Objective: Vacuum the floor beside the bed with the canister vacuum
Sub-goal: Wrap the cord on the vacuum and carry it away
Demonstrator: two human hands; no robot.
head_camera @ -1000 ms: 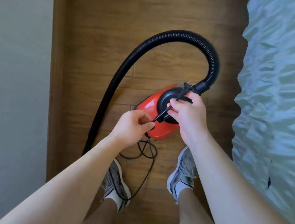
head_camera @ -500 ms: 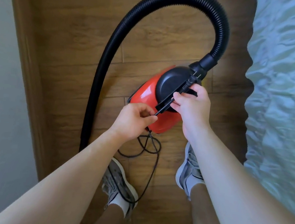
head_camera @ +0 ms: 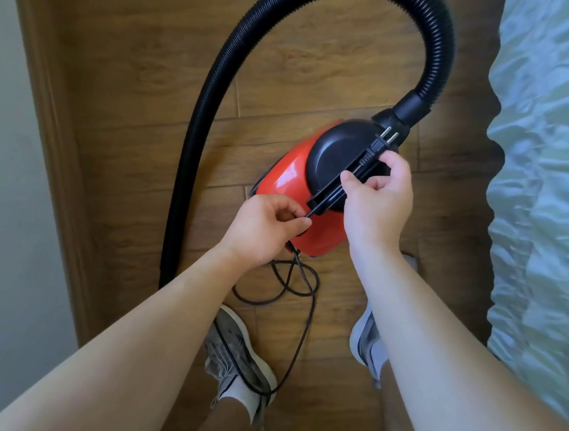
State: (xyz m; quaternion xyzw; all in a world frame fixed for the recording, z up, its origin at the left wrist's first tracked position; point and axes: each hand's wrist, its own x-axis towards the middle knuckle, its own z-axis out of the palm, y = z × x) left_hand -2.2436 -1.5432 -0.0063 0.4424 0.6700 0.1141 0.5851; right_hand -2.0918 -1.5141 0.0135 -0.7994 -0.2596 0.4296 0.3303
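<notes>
- Fingers (head_camera: 294,221) of the left hand (head_camera: 264,230) pinch the power cord (head_camera: 307,324) at the rear end of the carry handle (head_camera: 329,193).
- Between both hands sits the red canister vacuum (head_camera: 289,181), low over the wood floor (head_camera: 145,65) ahead of the feet; whether it rests there or is lifted, I cannot tell.
- Right hand (head_camera: 378,206) curls thumb and fingers round the cord just below the two-prong plug (head_camera: 382,141), which is free of any socket.
- Judged by its size, the canister is light and rigid, best taken by that handle; its glossy shell looks slippery. The cord is limp and prone to tangle, so hold it by the plug body.
- Beside the baseboard (head_camera: 43,125) arches the ribbed black hose (head_camera: 213,113), springy and apt to swing.
- Slack cord loops across the left shoe (head_camera: 240,349), a trip risk.
- At the far right, the bed (head_camera: 548,169) narrows the strip.
</notes>
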